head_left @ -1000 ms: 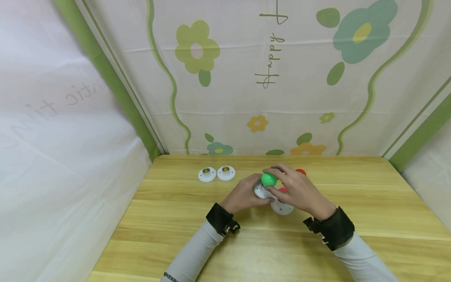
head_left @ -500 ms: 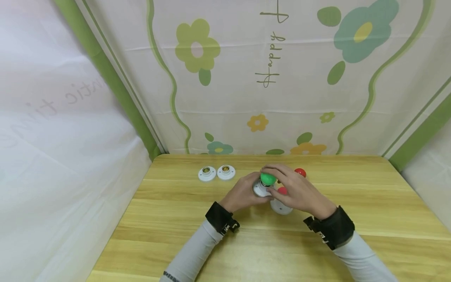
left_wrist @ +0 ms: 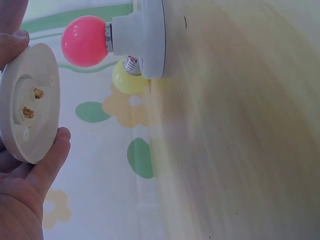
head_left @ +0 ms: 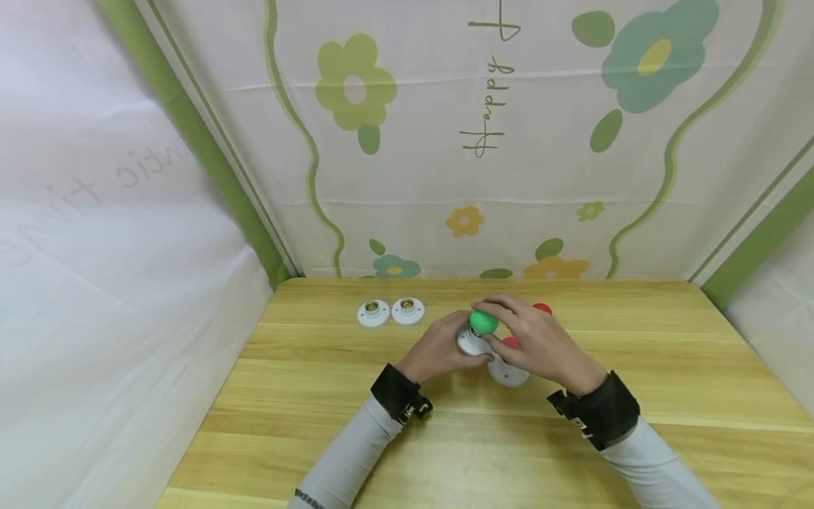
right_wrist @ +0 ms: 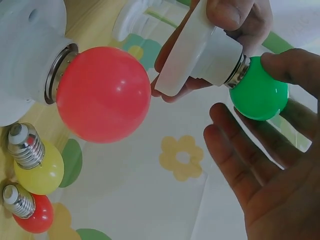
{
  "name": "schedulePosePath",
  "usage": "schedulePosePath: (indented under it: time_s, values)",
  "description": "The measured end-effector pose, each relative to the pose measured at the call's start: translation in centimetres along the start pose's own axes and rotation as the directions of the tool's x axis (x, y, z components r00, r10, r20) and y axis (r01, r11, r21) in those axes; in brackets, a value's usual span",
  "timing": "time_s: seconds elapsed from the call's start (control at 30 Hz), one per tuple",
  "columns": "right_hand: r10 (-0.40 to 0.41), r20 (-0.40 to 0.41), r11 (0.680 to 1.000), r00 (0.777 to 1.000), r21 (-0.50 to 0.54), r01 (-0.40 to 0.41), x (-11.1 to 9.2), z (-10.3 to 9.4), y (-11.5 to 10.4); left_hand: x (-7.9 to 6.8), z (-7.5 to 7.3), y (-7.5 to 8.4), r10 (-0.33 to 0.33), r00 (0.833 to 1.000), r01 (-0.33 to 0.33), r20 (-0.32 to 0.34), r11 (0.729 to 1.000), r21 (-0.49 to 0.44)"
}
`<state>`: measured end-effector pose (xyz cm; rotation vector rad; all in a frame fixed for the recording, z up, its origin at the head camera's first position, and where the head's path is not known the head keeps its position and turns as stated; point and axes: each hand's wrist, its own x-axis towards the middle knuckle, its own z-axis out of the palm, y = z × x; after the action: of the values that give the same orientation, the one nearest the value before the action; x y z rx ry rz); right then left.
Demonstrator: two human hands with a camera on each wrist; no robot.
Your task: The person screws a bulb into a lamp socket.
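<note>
I see left hand (head_left: 440,348) gripping white socket (right_wrist: 207,60), right hand (head_left: 536,341) pinching green bulb (head_left: 484,322). I'd line bulb up straight, turn gently, hold socket firm.

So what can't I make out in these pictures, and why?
- Head view: the yellow bulb, hidden by the right hand.
- Left wrist view: part of the left hand, cut off by the left edge.
- Right wrist view: lower thread of the green bulb, hidden inside the held socket.
</note>
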<state>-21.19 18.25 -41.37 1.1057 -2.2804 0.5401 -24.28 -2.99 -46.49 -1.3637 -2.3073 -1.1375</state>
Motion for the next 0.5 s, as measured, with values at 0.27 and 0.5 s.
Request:
schedulePosePath:
  time_s: [0.27, 0.5]
  values:
    - [0.031, -0.023, 0.999, 0.999, -0.035, -0.032, 0.0, 0.15, 0.05, 0.01, 0.26, 0.01, 0.021, 1.0, -0.021, 0.0, 1.0, 0.003]
    - [0.063, 0.013, 0.998, 0.998, -0.002, -0.063, -0.05, -0.05, -0.14, 0.06, 0.36, 0.0, 0.039, 0.999, -0.039, -0.008, 0.999, 0.014]
